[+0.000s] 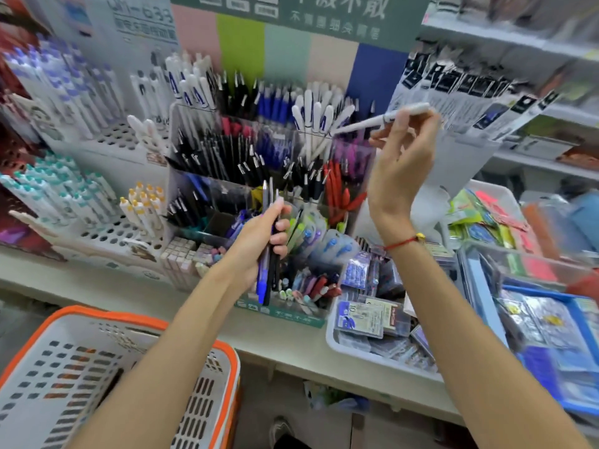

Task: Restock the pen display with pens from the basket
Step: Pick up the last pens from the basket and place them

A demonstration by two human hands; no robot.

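Observation:
A tiered clear pen display (181,189) stands on the shelf, packed with black, blue, red and white pens. My left hand (259,234) grips a bunch of pens (267,273), blue and black among them, upright in front of the display's lower tiers. My right hand (405,157) is raised at the display's upper right and pinches a white pen (379,120), which lies nearly level with its tip toward the white pens in the back tier. The white basket with an orange rim (223,351) sits at the lower left, under my left forearm.
White peg racks of pens (107,137) stand left of the display. A white tray of refill packs (334,341) and clear bins of packaged goods (486,254) lie to the right. Hanging packaged pens (470,89) fan out at the upper right. The shelf's front edge (291,348) runs across.

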